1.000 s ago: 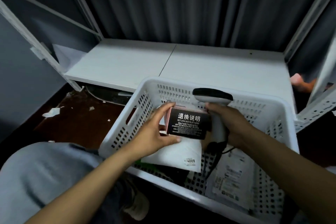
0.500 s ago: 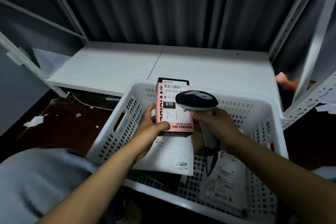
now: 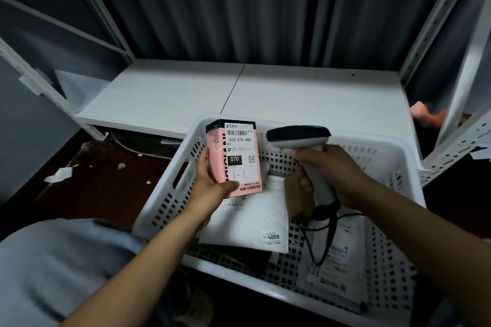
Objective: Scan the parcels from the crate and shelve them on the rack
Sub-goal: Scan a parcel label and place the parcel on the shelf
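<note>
Box [image 3: 233, 159] upright above my left hand [image 3: 210, 188], fingers and thumb curled round its lower end, over crate [image 3: 372, 141]; scanner [image 3: 297, 137] gripped by my right hand [image 3: 337, 175], head above those fingers, beside box

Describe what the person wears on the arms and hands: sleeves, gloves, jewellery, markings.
Nothing shows. The left hand and right hand are ungloved, with no rings, watch or bands in view. The left forearm and right forearm are bare to the picture's edge; no sleeve or marking shows.
</note>
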Motion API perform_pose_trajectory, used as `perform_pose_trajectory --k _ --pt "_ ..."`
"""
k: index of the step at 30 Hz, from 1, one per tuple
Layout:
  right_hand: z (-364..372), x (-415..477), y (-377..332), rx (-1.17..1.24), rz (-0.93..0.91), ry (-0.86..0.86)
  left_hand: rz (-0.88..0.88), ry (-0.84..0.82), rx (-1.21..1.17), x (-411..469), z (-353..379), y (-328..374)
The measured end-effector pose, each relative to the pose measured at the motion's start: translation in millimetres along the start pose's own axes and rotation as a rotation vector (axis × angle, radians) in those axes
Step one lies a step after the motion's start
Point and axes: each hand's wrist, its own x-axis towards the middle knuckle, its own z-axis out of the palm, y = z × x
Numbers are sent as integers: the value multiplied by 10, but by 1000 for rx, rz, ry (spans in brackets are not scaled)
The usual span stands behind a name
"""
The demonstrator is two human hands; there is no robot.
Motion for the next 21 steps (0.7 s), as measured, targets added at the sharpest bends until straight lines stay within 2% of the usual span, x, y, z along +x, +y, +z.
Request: perform_pose_trajectory --k 7,21 --pt "-37 11 -24 0 -21 30 33 7 97 -50 -40 11" --pt "-17 79 -18 19 -2 24 30 -26 118 -30 70 -86"
